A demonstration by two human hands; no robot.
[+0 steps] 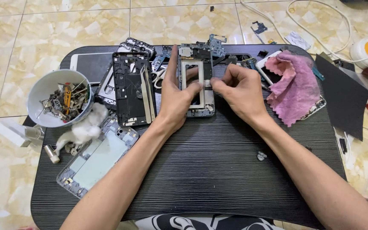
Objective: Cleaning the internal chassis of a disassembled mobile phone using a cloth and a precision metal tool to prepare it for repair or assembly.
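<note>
Now my left hand (176,100) steadies the phone frame (196,85); right hand (237,91) fingers pinch a small part, needing careful seating.

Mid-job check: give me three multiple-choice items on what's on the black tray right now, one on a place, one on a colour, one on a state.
1. Where is the white bowl of small metal parts?
A. At the tray's left edge
B. At the tray's right edge
C. Between the hands

2. What colour is the crumpled cloth lying on the white phone?
A. Blue
B. Pink
C. Green

3. How is the grey phone frame with a rectangular opening being handled?
A. Lying untouched
B. Lifted high off the black ribbed tray
C. Lying on the tray, held by both hands

Answers: 1 A, it stands far left; 2 B, it is plainly pink; 3 C, the left hand and right hand pinch it at its middle.
</note>
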